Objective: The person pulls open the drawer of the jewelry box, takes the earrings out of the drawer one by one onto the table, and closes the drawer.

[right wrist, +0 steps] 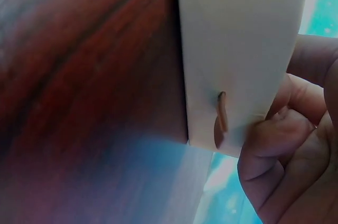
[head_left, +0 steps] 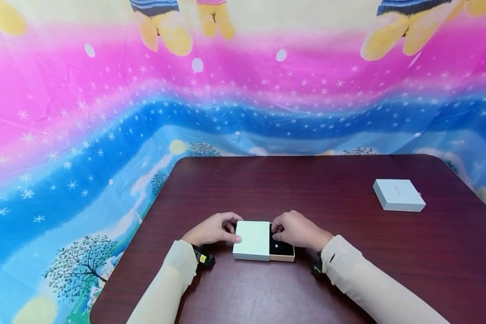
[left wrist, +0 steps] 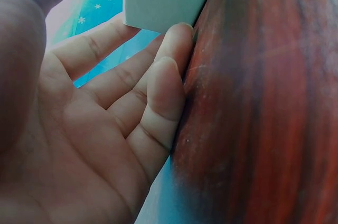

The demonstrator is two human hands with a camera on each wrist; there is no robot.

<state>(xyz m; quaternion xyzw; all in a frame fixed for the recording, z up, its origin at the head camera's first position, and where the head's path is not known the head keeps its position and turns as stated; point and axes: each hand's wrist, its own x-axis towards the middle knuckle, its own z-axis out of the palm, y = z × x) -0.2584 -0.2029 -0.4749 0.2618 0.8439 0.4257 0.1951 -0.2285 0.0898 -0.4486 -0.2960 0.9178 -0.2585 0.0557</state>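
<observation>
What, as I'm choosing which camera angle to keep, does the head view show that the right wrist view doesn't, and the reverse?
Only the head view: the left hand, the black insert in the drawer, a small white bead-like piece on it, and the second white box, far right.

Only the right wrist view: a brown pull tab on the drawer's outer end.

Both: the right hand at the drawer, and the dark red wood-grain table.

The person (head_left: 378, 288) wears long cream sleeves (head_left: 166, 283) with a dark slit (head_left: 332, 258) at the right cuff (head_left: 341, 267), and black wrist cameras (head_left: 317, 267), the left bearing a yellow patch (head_left: 203, 258).
</observation>
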